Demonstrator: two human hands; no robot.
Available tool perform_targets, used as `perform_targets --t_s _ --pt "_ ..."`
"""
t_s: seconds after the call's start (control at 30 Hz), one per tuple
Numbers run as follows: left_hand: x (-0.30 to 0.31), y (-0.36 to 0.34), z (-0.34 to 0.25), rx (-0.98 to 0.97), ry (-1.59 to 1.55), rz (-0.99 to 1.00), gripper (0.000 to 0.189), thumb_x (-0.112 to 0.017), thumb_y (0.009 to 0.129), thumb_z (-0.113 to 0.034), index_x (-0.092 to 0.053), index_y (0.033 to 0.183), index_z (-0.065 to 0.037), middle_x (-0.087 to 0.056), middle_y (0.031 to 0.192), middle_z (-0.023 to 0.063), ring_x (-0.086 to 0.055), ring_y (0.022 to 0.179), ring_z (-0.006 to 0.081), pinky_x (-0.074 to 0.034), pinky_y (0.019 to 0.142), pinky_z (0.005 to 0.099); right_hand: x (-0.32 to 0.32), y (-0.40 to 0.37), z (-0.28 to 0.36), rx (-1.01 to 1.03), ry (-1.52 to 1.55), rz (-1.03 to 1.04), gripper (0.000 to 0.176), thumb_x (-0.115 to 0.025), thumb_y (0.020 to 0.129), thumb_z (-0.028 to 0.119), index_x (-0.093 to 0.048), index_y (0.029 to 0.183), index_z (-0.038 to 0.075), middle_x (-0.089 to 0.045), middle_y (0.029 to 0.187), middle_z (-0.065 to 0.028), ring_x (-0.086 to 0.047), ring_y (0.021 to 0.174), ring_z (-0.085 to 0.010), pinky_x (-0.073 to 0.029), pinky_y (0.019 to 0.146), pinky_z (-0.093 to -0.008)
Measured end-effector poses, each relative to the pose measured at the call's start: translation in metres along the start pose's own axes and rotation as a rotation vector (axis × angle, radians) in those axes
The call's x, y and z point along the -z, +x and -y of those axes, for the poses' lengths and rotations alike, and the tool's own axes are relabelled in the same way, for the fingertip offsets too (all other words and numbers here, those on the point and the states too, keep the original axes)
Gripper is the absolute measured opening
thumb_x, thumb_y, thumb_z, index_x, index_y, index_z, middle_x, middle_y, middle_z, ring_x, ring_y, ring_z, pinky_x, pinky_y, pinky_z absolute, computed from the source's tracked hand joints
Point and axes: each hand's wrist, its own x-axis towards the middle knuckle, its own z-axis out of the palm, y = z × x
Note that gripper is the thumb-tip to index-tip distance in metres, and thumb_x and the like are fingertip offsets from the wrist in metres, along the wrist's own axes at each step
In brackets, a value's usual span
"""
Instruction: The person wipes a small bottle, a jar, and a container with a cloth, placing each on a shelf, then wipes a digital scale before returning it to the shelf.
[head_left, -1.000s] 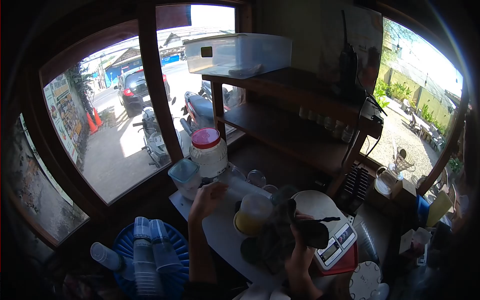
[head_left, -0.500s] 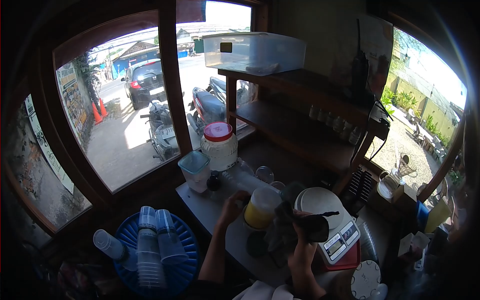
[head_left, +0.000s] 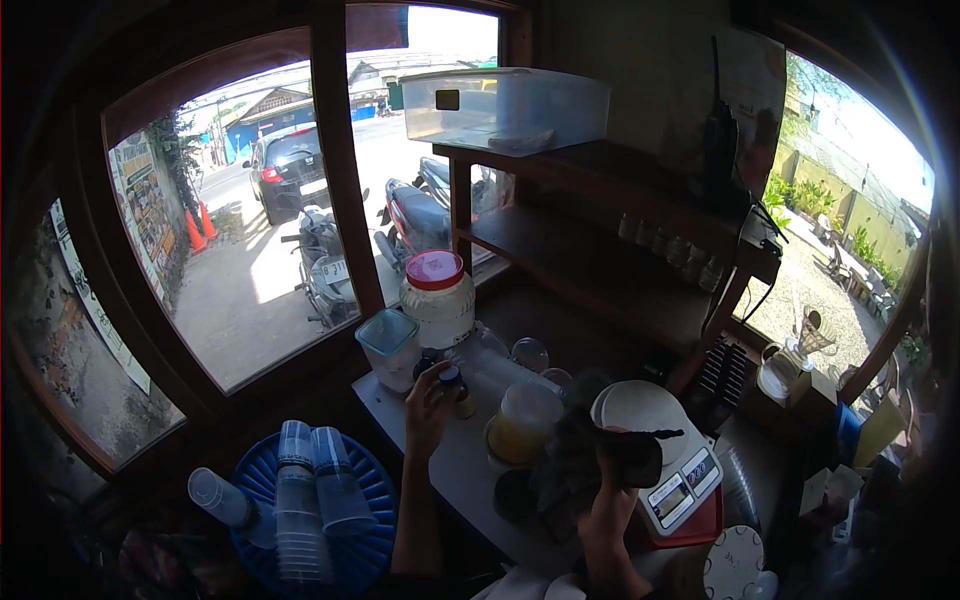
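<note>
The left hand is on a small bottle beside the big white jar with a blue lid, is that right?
The lid is red, not blue, per the head view. The left hand is on the small bottle beside the big white jar.

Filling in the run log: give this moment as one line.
left hand: holds small dark-capped bottle | right hand: grips dark crumpled cloth | beside: yellow-filled plastic tub, white digital scale

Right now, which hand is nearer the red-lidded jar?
Left. The left hand is close by the red-lidded jar, holding a small bottle; the right hand, holding a dark cloth, is farther right by the digital scale.
</note>
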Motion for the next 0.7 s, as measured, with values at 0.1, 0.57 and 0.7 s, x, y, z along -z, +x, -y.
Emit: perform_targets --t_s 0.1,0.57,0.7 --pt "0.000 0.001 -0.022 0.029 -0.309 0.001 0.038 -0.058 0.083 -0.002 -0.049 0.120 0.001 -0.058 0.096 0.0060 -0.058 0.086 0.0123 -0.048 0.080 0.0268 0.010 -0.007 -0.014 0.289 -0.505 -0.019 0.029 -0.057 0.086 0.013 -0.053 0.112 0.002 -0.054 0.112 -0.0097 -0.054 0.100 -0.0191 -0.043 0.088 -0.0311" --pt "-0.081 -0.050 -0.100 0.059 -0.683 0.244 0.048 -0.058 0.088 -0.023 -0.043 0.124 0.006 -0.057 0.110 0.0098 -0.055 0.099 0.0125 -0.044 0.084 0.0239 -0.052 0.005 0.005 0.699 -0.412 0.290 0.057 -0.062 0.074 0.010 -0.047 0.130 0.009 -0.039 0.131 -0.0246 -0.041 0.119 -0.0408 -0.034 0.098 -0.0445" --pt "-0.086 -0.044 -0.103 0.031 -0.607 0.265 0.050 -0.060 0.087 -0.024 -0.045 0.123 0.006 -0.057 0.108 0.0087 -0.055 0.098 0.0121 -0.044 0.083 0.0238 -0.053 0.002 -0.008 0.321 -0.066 0.214 0.049 -0.063 0.077 0.009 -0.049 0.124 0.005 -0.048 0.121 -0.0202 -0.054 0.106 -0.0294 -0.044 0.085 -0.0354"
